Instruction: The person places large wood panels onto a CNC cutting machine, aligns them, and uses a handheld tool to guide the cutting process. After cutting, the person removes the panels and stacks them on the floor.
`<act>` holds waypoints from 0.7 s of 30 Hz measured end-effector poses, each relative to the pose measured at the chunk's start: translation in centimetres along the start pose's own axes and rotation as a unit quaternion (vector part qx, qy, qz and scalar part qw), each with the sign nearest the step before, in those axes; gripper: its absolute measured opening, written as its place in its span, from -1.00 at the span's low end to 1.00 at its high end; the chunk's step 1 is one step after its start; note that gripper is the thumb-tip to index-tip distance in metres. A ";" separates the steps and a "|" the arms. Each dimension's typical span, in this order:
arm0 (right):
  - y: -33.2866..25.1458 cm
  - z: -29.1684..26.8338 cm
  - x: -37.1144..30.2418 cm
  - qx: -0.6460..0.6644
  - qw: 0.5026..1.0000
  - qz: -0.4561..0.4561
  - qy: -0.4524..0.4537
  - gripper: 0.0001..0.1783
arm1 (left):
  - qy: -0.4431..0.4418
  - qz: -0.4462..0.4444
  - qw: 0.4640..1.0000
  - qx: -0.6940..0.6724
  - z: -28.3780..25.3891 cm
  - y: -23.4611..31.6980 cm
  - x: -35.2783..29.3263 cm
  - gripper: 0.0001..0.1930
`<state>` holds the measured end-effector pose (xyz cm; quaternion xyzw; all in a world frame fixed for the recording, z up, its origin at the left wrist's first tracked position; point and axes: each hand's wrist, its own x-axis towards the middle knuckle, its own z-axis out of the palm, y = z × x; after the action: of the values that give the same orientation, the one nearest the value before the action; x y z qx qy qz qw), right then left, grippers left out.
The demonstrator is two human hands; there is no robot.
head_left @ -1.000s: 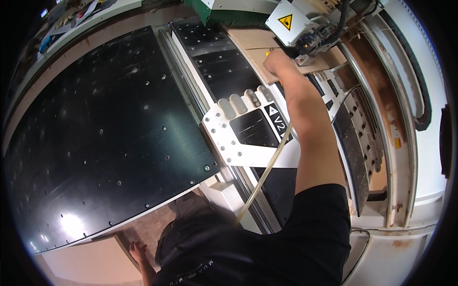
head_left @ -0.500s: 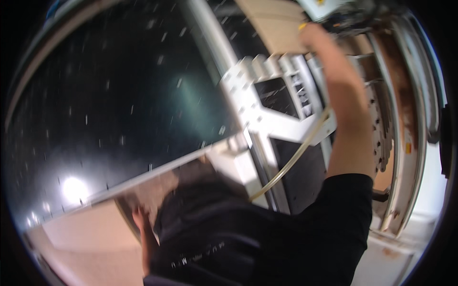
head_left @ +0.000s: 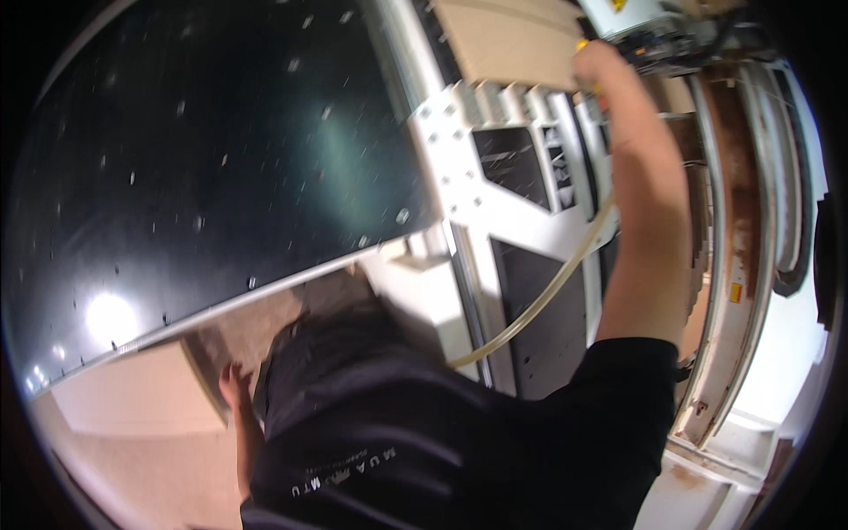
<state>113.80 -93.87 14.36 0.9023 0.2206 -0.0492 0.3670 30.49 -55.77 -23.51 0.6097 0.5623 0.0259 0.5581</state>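
My right arm reaches far forward at the right. The closed right hand (head_left: 598, 66) grips a small yellow and orange object (head_left: 583, 45), mostly hidden by the fingers, so its kind is unclear. Just left of that hand lies a flat brown board (head_left: 512, 40). A pale yellow hose (head_left: 539, 306) curves up from beside my body and passes behind the right forearm. My left hand (head_left: 235, 385) hangs low at my left side with fingers apart and nothing visible in it, below the edge of a dark table (head_left: 247, 150).
The table's black top bears scattered pale dots. A white metal frame (head_left: 450, 155) with bolts and pale rollers or blocks stands at its right. Farther right run rusty, cream-coloured machine rails (head_left: 738, 203). Dark machinery with cables (head_left: 671, 49) sits beyond my right hand.
The view has shifted slightly and is less blurred. My left hand appears a little farther left and its fingers show more clearly. The right hand stays at the board's right end, still closed.
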 end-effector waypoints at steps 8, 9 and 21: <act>-4.4 -5.9 -4.9 0.268 0.939 0.211 -0.031 -0.54 | 0.054 -0.038 0.995 -0.074 0.8 2.3 0.8 -0.64; -4.8 -6.2 -5.1 0.266 0.936 0.226 -0.036 -0.56 | 0.053 -0.044 0.994 -0.085 0.9 2.9 0.7 -0.65; -4.9 -5.5 -5.1 0.274 0.923 0.265 -0.059 -0.58 | 0.080 -0.056 0.994 -0.043 0.7 3.1 0.0 -0.68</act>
<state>106.66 -88.86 16.56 0.9886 -0.0710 -0.0621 0.1178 33.00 -55.42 -21.53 0.5488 0.6370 0.0672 0.5372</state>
